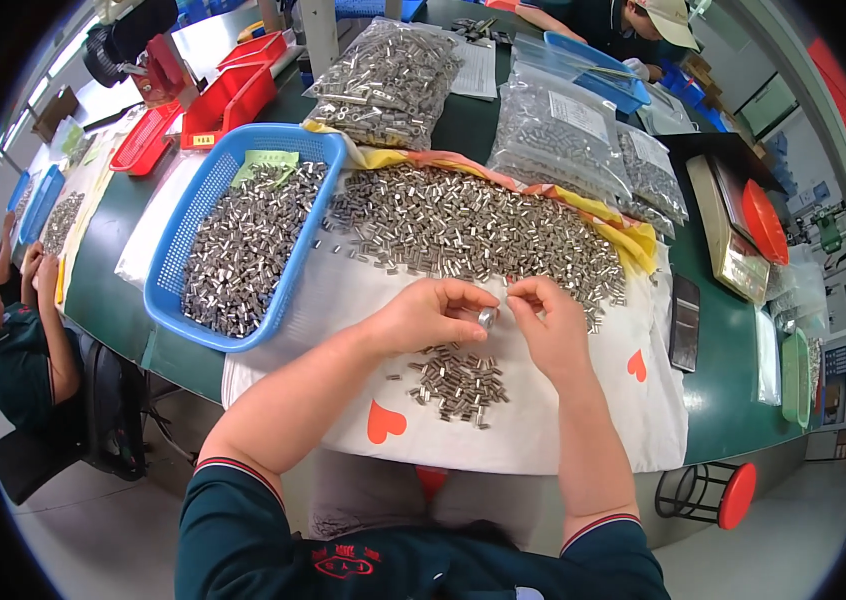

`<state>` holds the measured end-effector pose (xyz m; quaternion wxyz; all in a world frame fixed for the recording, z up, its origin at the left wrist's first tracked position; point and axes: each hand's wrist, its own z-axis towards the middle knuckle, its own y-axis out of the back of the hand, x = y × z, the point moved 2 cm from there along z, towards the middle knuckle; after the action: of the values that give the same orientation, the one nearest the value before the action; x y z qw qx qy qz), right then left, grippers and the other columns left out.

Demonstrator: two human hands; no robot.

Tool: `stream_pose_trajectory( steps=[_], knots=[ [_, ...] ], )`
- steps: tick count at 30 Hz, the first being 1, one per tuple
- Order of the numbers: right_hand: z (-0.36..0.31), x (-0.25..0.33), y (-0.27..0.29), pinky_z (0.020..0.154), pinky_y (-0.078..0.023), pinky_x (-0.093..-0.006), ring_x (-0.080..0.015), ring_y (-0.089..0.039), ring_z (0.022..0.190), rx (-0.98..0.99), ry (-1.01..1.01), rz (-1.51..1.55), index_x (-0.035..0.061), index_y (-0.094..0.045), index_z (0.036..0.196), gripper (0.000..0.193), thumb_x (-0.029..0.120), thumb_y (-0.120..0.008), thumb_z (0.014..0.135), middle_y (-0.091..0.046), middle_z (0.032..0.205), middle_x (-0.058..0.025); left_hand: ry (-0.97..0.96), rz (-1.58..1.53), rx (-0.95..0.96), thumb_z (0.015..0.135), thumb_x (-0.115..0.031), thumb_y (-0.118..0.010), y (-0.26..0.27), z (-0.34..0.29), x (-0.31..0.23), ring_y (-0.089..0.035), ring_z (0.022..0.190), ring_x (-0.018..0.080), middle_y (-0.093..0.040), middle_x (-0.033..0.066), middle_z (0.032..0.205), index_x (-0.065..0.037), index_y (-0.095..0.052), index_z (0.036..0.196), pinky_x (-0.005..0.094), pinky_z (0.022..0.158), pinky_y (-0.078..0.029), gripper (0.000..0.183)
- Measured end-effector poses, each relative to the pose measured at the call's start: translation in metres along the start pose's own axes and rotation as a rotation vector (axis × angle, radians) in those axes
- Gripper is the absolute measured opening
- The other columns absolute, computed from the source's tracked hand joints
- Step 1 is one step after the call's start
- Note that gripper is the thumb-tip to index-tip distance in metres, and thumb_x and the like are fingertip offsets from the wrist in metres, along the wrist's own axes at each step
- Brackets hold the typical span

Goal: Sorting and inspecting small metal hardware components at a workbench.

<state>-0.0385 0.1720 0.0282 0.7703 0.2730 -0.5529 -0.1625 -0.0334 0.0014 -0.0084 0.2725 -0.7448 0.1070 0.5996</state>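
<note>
My left hand (435,315) is closed, with a shiny metal piece (487,317) between thumb and fingers. Close beside it, the fingertips of my right hand (551,322) are pinched together; whatever they hold is too small to make out. Both hands are over a white cloth (343,390) printed with red hearts. Just below them lies a small pile of short metal sleeves (458,385). Beyond them spreads a much larger heap of metal sleeves (483,220), edged by a rolled yellow and pink cloth (633,236).
Left of the heap, a blue basket (158,270) holds many sleeves and a green slip. Clear bags of metal parts (383,85) stand behind. A dark phone-like device (684,323) lies right. Red bins (228,105) sit far left. Other people work left and across; a red stool (736,496) stands right.
</note>
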Motion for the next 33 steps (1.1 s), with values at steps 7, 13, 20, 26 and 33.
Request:
stream_pose_trajectory(
  steps=[7,13,20,26,33],
  knots=[
    [0.0,0.009,-0.002,0.063,-0.041,-0.0221,-0.0087,-0.053,0.069,0.112,-0.052,0.27,0.0024,-0.061,0.082,0.009,0.001,-0.062,0.073,-0.059,0.076,-0.0015,0.006,-0.066,-0.077,0.075,-0.001,-0.064,0.005,-0.004,-0.009,-0.055,0.082,0.0075,-0.059,0.0036,0.092,0.0,-0.054,0.109,0.0209,0.072,-0.047,0.035],
    [0.0,0.007,-0.001,0.063,-0.042,-0.0226,-0.0101,-0.054,0.071,0.133,0.02,0.216,0.0022,-0.061,0.082,0.01,0.001,-0.061,0.072,-0.06,0.078,-0.003,0.01,-0.059,-0.042,0.075,-0.001,-0.064,0.004,-0.002,-0.005,-0.055,0.081,0.0061,-0.06,0.0029,0.09,0.001,-0.054,0.109,0.0204,0.071,-0.046,0.036],
    [-0.001,0.013,-0.003,0.064,-0.042,-0.0235,-0.0118,-0.054,0.071,0.151,0.044,0.197,0.0013,-0.061,0.08,0.009,0.001,-0.061,0.071,-0.059,0.076,-0.0038,-0.025,-0.052,-0.071,0.076,-0.002,-0.064,0.007,-0.001,-0.003,-0.054,0.077,0.0045,-0.059,0.0012,0.087,0.001,-0.054,0.11,0.0189,0.068,-0.045,0.036],
    [-0.004,0.013,-0.004,0.064,-0.045,-0.0279,-0.0189,-0.058,0.07,0.13,-0.04,0.168,0.0028,-0.06,0.08,0.008,0.005,-0.06,0.072,-0.059,0.074,-0.0065,-0.028,-0.016,-0.048,0.075,-0.002,-0.064,0.006,-0.001,-0.002,-0.053,0.074,0.0042,-0.059,0.0009,0.085,0.001,-0.055,0.109,0.0185,0.066,-0.045,0.035],
    [-0.007,0.018,-0.01,0.059,-0.043,-0.0336,-0.0253,-0.054,0.067,0.005,0.185,-0.082,0.0035,-0.057,0.076,0.005,0.003,-0.059,0.071,-0.056,0.069,-0.0089,0.0,0.072,-0.153,0.074,-0.003,-0.066,0.004,0.001,-0.002,-0.055,0.075,0.0051,-0.061,0.0023,0.084,0.001,-0.057,0.107,0.0188,0.067,-0.045,0.035]
  ],
)
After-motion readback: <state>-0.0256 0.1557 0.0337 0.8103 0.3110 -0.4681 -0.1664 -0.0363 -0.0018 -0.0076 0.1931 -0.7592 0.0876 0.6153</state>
